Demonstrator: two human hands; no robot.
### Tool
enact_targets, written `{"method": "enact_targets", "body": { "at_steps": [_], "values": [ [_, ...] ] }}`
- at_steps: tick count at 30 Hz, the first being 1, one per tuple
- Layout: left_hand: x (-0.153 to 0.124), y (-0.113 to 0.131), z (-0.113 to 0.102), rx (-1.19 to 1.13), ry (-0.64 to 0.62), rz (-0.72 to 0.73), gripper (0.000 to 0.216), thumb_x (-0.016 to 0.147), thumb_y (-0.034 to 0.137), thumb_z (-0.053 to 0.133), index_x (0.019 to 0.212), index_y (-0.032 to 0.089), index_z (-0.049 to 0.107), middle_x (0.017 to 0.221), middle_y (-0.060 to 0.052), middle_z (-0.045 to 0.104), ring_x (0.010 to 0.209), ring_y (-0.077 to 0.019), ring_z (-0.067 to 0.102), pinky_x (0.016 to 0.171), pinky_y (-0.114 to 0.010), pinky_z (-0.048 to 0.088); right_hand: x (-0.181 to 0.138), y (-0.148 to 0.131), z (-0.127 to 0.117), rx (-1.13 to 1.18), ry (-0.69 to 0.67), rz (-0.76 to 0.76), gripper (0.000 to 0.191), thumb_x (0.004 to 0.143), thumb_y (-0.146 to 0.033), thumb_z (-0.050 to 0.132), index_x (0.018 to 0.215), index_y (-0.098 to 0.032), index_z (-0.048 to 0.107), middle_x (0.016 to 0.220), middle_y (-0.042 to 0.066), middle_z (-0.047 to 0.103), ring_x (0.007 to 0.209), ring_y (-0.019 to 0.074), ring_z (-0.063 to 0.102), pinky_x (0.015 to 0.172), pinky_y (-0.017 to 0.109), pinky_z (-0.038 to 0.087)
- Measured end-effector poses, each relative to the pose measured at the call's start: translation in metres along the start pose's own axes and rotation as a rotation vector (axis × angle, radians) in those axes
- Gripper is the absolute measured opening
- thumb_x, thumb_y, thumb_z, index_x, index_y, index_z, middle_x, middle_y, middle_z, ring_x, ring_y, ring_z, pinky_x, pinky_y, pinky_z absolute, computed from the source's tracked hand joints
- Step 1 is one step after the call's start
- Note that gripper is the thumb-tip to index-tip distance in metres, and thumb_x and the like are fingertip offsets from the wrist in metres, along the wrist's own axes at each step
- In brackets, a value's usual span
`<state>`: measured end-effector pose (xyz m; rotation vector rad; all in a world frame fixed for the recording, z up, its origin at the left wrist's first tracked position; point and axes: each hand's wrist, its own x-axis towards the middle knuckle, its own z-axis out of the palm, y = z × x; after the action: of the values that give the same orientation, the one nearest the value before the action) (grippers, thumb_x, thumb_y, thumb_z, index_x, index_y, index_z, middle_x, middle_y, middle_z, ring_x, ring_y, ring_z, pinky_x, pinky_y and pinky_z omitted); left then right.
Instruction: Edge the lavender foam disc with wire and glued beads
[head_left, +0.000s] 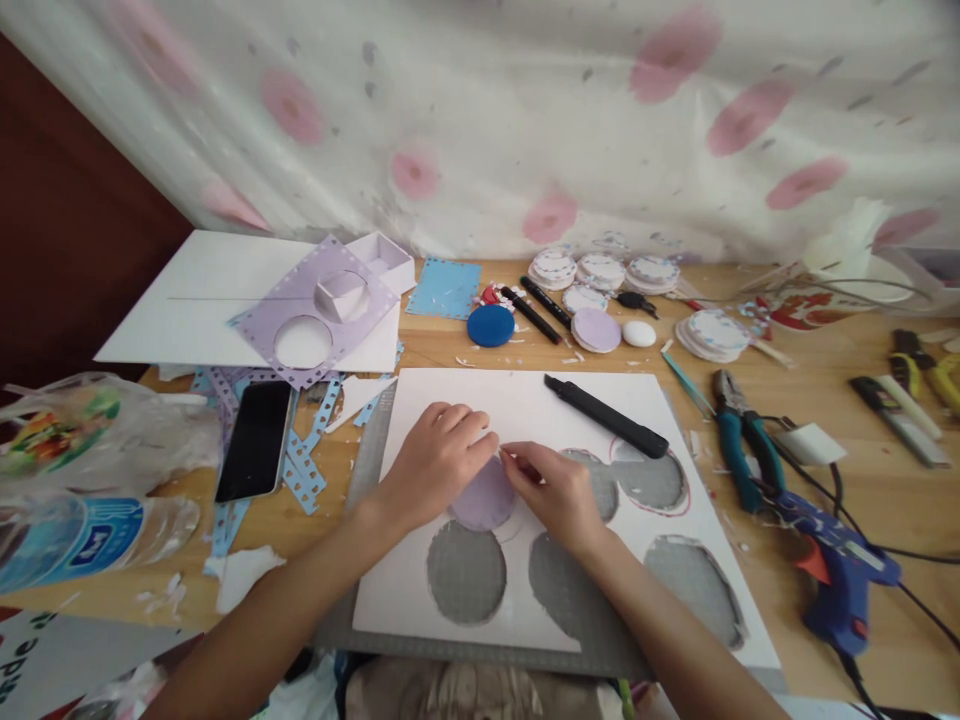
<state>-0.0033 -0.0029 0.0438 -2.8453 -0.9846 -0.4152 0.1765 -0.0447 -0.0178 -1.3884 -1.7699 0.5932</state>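
A pale purple paper disc (482,497) lies low over the white foam board (517,400), between my two hands. My left hand (448,455) is closed at the disc's upper left edge, its thumb and forefinger pressed together there. From the other side, my right hand (559,492) pinches the disc's upper right edge, fingertips close to those of the left. Whether a small scrap sits between the fingertips is too small to tell. Several round holes are cut through the board, showing the grey cutting mat (466,575) beneath. A black cutter knife (606,415) rests on the board's upper right.
Pliers (746,440) and a blue glue gun (840,575) with its cord lie to the right. Stacked white discs (712,334), a blue round lid (490,325) and markers (544,303) line the back. A phone (255,440) and a water bottle (97,540) are at left.
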Motion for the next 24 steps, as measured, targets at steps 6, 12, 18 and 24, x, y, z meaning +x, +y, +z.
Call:
{"method": "enact_targets", "body": {
  "at_steps": [6,12,18,24],
  "values": [
    [-0.004,-0.006,0.003,0.069,0.048,0.006,0.018,0.094,0.014,0.044,0.098,0.018,0.061,0.095,-0.004,0.066,0.090,-0.0195,0.055,0.083,-0.037,0.040,0.005,-0.007,-0.005,0.223,-0.114,0.207,0.015,0.085,-0.033,0.057,0.085,-0.020,0.065,0.056,-0.003,0.058,0.049,0.0104,0.051,0.047,0.022,0.042],
    [-0.008,-0.005,0.005,0.063,0.007,-0.007,0.021,0.093,0.012,0.042,0.096,0.018,0.062,0.088,-0.004,0.066,0.089,-0.0195,0.054,0.085,-0.039,0.038,0.006,-0.007,-0.002,0.261,-0.144,0.220,0.015,0.085,-0.031,0.055,0.080,-0.019,0.064,0.063,0.000,0.062,0.054,0.0118,0.055,0.050,0.022,0.044],
    [-0.007,0.000,0.004,-0.086,-0.068,-0.066,0.021,0.088,0.008,0.046,0.080,0.016,0.063,0.080,-0.004,0.065,0.083,-0.0198,0.054,0.080,-0.038,0.037,0.000,-0.006,0.000,0.058,-0.074,0.009,0.016,0.088,-0.022,0.049,0.076,-0.020,0.060,0.061,-0.001,0.055,0.053,0.0103,0.050,0.052,0.022,0.041],
    [-0.001,0.001,-0.008,-0.461,-0.190,-0.346,0.019,0.082,0.011,0.053,0.070,0.018,0.067,0.074,-0.002,0.068,0.079,-0.0186,0.058,0.076,-0.036,0.040,-0.003,-0.008,0.000,-0.059,-0.096,-0.199,0.021,0.092,-0.018,0.044,0.076,-0.020,0.058,0.061,-0.002,0.047,0.052,0.0093,0.045,0.051,0.021,0.036]
  ]
}}
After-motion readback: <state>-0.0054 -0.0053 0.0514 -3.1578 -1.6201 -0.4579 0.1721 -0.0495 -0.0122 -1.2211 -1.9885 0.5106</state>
